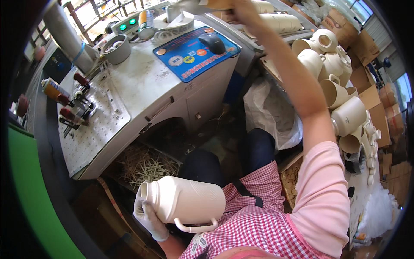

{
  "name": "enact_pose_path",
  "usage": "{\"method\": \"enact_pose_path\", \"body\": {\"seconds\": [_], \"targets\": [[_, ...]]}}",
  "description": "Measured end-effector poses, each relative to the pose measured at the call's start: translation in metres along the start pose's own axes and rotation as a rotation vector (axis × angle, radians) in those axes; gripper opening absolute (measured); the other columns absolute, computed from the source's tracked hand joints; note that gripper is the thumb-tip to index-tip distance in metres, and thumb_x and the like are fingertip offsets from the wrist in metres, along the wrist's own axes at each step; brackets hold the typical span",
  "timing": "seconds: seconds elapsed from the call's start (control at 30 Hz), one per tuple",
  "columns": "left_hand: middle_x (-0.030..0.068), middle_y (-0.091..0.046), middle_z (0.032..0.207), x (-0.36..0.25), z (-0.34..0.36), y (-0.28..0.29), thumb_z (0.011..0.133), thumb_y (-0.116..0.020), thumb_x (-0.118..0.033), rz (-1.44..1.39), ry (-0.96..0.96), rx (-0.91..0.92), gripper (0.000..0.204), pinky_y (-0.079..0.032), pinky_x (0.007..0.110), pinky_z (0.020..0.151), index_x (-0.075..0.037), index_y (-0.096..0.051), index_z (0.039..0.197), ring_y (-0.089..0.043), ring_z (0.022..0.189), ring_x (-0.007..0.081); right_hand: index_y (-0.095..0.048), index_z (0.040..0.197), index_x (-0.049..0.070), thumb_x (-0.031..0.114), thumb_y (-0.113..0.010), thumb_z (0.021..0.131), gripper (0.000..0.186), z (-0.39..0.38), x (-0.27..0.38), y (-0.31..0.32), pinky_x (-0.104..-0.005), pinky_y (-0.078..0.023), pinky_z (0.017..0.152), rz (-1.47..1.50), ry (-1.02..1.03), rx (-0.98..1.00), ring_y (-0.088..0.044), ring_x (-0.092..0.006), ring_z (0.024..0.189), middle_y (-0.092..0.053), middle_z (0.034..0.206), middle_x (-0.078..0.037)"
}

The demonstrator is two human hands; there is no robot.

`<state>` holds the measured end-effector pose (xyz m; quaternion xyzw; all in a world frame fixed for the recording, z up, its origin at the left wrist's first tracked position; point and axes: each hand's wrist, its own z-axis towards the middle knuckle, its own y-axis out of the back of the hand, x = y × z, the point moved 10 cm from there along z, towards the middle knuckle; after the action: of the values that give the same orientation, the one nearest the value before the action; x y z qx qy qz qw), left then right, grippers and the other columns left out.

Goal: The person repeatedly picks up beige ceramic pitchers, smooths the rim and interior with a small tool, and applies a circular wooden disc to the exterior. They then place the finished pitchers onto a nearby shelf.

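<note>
A cream plastic jug body (189, 200) with a side handle lies tilted across my lap, its open neck pointing left. My left hand (148, 216), in a thin whitish glove, is closed round the neck end. My right arm reaches far up to the top edge of the view. There my right hand (245, 12) looks closed beside a tan, handle-like piece (219, 4). This piece is blurred and partly cut off, so its kind cannot be made out.
A white workbench (142, 90) carries a blue mat (194, 54), a black computer mouse (212, 43), a grey round container (116, 49) and red-handled toggle clamps (71, 116). Several cream jugs (349, 114) are piled at right beside a white plastic bag (271, 110). Cream offcuts (148, 166) lie under the bench.
</note>
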<state>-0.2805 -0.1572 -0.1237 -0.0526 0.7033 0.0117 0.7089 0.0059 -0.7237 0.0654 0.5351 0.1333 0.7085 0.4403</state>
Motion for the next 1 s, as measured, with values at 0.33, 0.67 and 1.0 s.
{"method": "enact_pose_path", "body": {"seconds": [0.33,0.67,1.0], "targets": [[0.0197,-0.067,0.127,0.004,0.020,-0.040,0.104,-0.058,-0.043,-0.033,0.052,0.056,0.062,-0.051,0.034,0.097,0.013,-0.060,0.131,-0.066,0.109,0.0213,-0.063,0.085,-0.005,0.018,-0.053,0.095,0.027,-0.012,-0.214,0.110,-0.0266,-0.035,0.037,0.156,-0.419,-0.239,-0.051,-0.0095,0.048,-0.063,0.069,-0.009],[0.0187,-0.067,0.124,0.010,0.022,-0.039,0.107,-0.055,-0.041,0.042,0.118,-0.024,0.051,-0.049,0.032,0.093,0.010,-0.061,0.109,-0.063,0.101,0.0176,-0.059,0.127,-0.004,0.015,-0.043,0.099,0.038,-0.006,-0.216,0.089,-0.0539,-0.053,0.098,-0.537,-0.330,-0.471,-0.065,-0.0482,0.113,-0.067,0.117,-0.034],[0.0177,-0.066,0.121,-0.003,0.018,-0.070,0.108,-0.045,-0.039,0.061,0.166,0.051,0.050,-0.048,0.032,0.093,0.007,-0.061,0.120,-0.062,0.103,0.0186,-0.067,0.112,-0.004,0.025,-0.057,0.096,0.035,0.012,-0.165,0.031,-0.0463,-0.057,0.081,-0.682,-0.215,-0.190,-0.071,-0.0376,0.103,-0.072,0.108,-0.028]]}}
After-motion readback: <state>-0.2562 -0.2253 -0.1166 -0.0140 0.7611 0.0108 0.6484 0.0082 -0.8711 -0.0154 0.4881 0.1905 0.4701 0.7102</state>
